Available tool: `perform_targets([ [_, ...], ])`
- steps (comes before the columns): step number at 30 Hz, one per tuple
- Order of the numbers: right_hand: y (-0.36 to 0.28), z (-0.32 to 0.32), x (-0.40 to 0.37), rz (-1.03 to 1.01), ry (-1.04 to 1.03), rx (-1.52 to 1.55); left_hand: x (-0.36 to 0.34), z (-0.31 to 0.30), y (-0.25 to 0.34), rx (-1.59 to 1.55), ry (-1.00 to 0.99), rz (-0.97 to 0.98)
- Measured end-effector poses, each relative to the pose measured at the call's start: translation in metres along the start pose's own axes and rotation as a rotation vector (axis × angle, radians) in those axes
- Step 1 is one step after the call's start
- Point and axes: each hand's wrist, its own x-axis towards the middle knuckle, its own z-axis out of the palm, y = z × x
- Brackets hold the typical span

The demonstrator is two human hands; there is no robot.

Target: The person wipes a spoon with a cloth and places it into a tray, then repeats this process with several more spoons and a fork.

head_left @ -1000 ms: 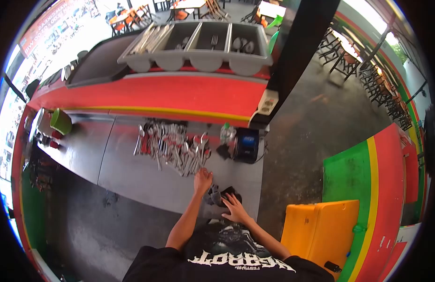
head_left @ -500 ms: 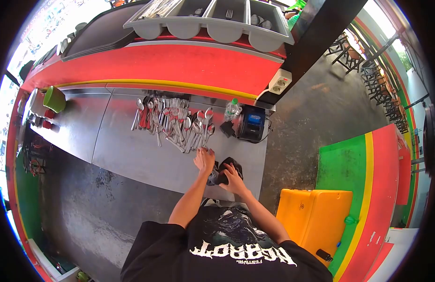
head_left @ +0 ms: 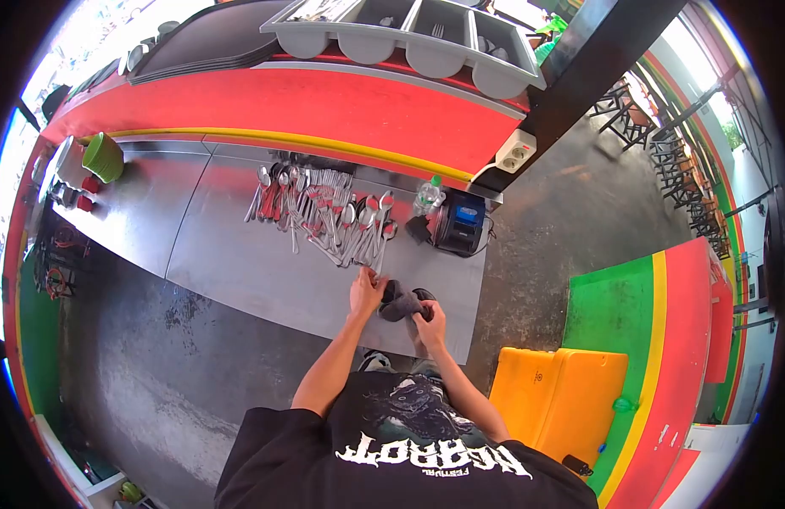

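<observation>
A dark grey and black cloth (head_left: 401,306), bunched up, is between my hands over the metal counter (head_left: 248,254). My right hand (head_left: 430,324) pinches its right end. My left hand (head_left: 366,293) is closed at the cloth's left edge, its fingertips close to the lowest spoon handles; what lies between those fingers, if anything, is hidden. Just beyond, a spread heap of spoons and forks (head_left: 324,212) covers part of the counter, some with reddish reflections.
A clear bottle with a green cap (head_left: 427,197) and a black card-printer-like device (head_left: 460,222) stand right of the cutlery. A grey cutlery tray (head_left: 426,49) sits on the red ledge (head_left: 324,102). Green bowls (head_left: 103,158) are far left; a yellow box (head_left: 553,390) is at right.
My right hand has moved slightly down and now pinches the cloth, which is turned and stretched sideways between my hands. The view has shifted a little.
</observation>
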Motion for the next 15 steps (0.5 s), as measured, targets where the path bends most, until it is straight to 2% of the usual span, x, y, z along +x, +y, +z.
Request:
perform_targets([
  [2, 0.002, -0.004, 0.002, 0.018, 0.003, 0.068, -0.008, 0.004, 0.016, 0.120, 0.082, 0.108],
  [5, -0.014, -0.009, -0.003, 0.112, 0.037, 0.258, -0.008, 0.019, 0.012, 0.204, 0.200, 0.118],
  [11, 0.001, -0.018, -0.008, 0.198, -0.025, 0.320, -0.007, 0.017, 0.013, 0.367, 0.078, 0.043],
  [15, 0.000, -0.025, 0.001, 0.260, -0.016, 0.388, -0.003, 0.025, 0.014, 0.487, 0.090, -0.002],
])
